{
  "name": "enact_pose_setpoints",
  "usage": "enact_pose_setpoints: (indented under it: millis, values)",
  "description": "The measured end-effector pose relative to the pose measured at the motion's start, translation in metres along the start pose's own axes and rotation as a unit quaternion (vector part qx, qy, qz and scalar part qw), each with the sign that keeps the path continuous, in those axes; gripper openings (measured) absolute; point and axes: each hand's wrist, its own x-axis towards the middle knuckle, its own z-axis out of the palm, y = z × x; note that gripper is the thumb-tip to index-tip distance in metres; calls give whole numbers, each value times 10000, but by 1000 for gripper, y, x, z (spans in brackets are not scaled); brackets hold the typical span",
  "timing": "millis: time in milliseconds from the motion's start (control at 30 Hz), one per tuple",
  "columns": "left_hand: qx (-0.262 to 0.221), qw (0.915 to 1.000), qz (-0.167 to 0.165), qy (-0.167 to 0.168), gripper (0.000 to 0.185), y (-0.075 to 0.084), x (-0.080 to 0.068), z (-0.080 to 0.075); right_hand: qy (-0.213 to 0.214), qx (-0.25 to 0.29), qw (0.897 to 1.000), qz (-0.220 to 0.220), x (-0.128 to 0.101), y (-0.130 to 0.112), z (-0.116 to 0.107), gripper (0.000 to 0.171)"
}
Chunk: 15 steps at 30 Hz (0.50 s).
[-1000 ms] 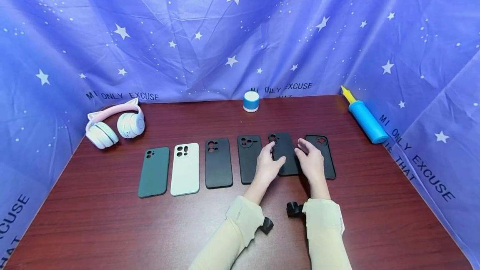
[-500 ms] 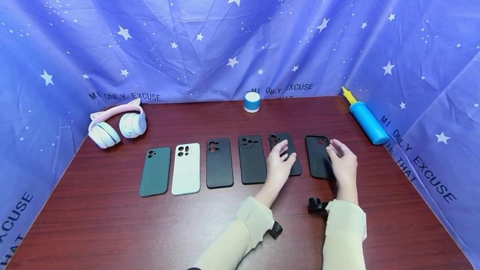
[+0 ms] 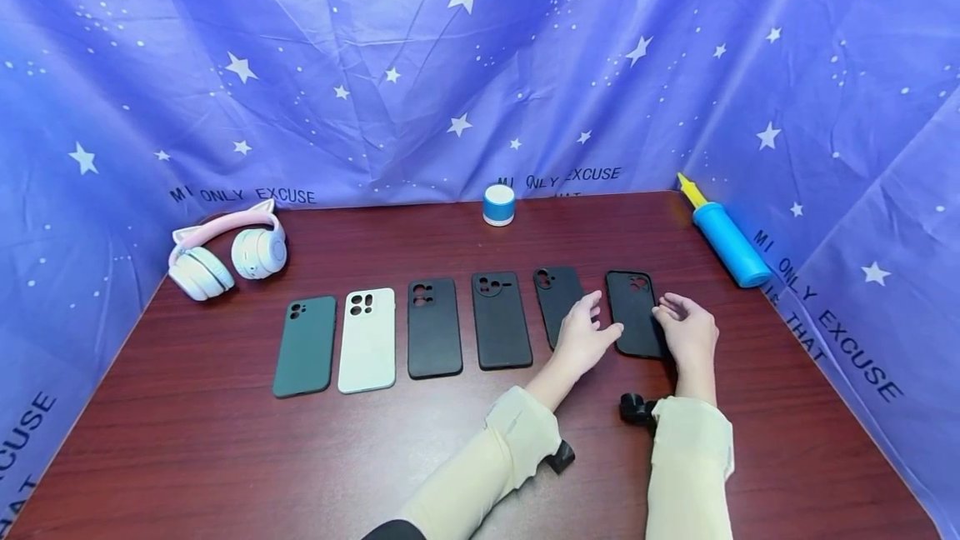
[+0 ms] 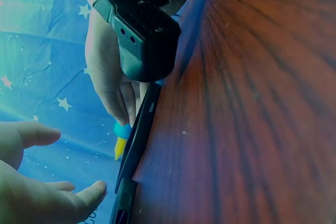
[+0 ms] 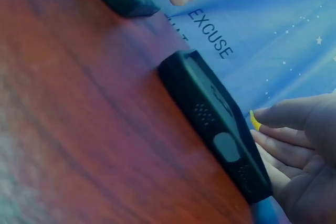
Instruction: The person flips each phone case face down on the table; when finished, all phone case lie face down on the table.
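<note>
Toward the right of the table, a black phone case (image 3: 633,319) lies with its hollow inner side up. My right hand (image 3: 690,340) is at its right edge, thumb and fingers loosely bent right by the rim. On its other side, my left hand (image 3: 585,340) hovers with fingers spread, the thumb near the case's left edge and nothing held. Partly behind that hand lies another black phone case (image 3: 555,294), back up. In the right wrist view, the inner-side-up case (image 5: 215,135) shows its short end with a port opening and speaker holes.
Leftward in the row lie two black phone cases, one with a round camera ring (image 3: 502,336) and one plain (image 3: 435,340), a white case (image 3: 367,348) and a green case (image 3: 305,352). Behind stand headphones (image 3: 258,252), a blue-and-white cylinder (image 3: 498,207) and a blue pump (image 3: 727,244).
Both hands have moved right, from the neighbouring black phone case to the rightmost one. The right hand went first and then stayed; the left hand followed. The cases look unmoved.
</note>
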Motion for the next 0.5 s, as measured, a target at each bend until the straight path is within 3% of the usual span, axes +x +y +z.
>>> enact_pose_setpoints:
  millis: [233, 500]
  values:
    - [116, 9982, -439, -387, 60, -3, 1, 3, 188, -439, 9982, -367, 1, 3, 4, 36]
    - [-135, 9970, -602, -468, 60, -2, 2, 4, 98, -90, 9996, -256, 1, 1, 3, 34]
